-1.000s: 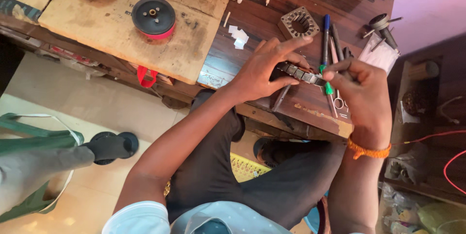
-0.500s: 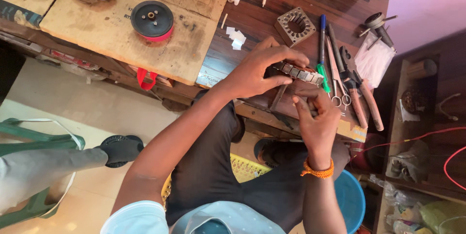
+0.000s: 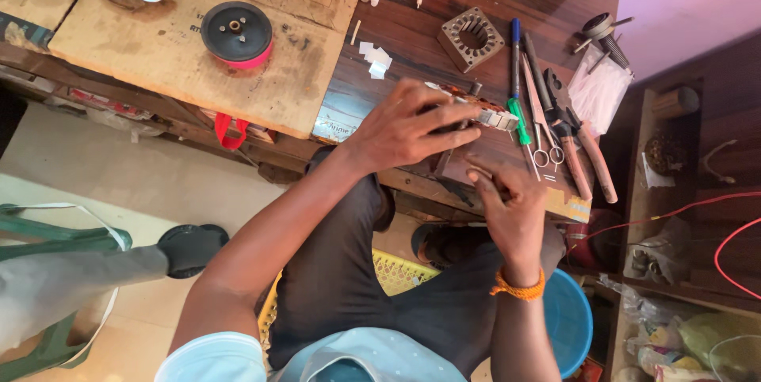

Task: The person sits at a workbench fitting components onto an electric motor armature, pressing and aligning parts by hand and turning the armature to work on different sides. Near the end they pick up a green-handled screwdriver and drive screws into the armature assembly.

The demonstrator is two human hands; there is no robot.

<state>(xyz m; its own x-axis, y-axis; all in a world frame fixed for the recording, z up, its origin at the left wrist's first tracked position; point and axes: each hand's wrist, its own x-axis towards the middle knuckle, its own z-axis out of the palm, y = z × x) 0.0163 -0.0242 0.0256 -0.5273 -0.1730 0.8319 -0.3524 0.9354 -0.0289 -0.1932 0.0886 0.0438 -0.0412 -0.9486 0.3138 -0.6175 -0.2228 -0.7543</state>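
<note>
My left hand (image 3: 412,124) lies over a small metal part with a toothed silvery end (image 3: 498,119) and holds it down on the dark wooden bench (image 3: 412,25). My right hand (image 3: 511,204), with an orange thread band (image 3: 519,287) on the wrist, sits just below the part at the bench's near edge. Its fingers are curled, thumb and forefinger close together and pointing at the part. Whether they pinch anything is hidden.
To the right of the part lie a blue-green screwdriver (image 3: 517,81), scissors (image 3: 543,140) and pliers (image 3: 585,156). A square metal core (image 3: 472,37) sits behind. A black-and-red spool (image 3: 236,33) rests on a wooden board (image 3: 143,49). Another person's shoe (image 3: 190,247) is at left, a blue bucket (image 3: 567,318) below.
My right hand has come back from the tools on the right to just under the metal part. My left hand has stayed on the part.
</note>
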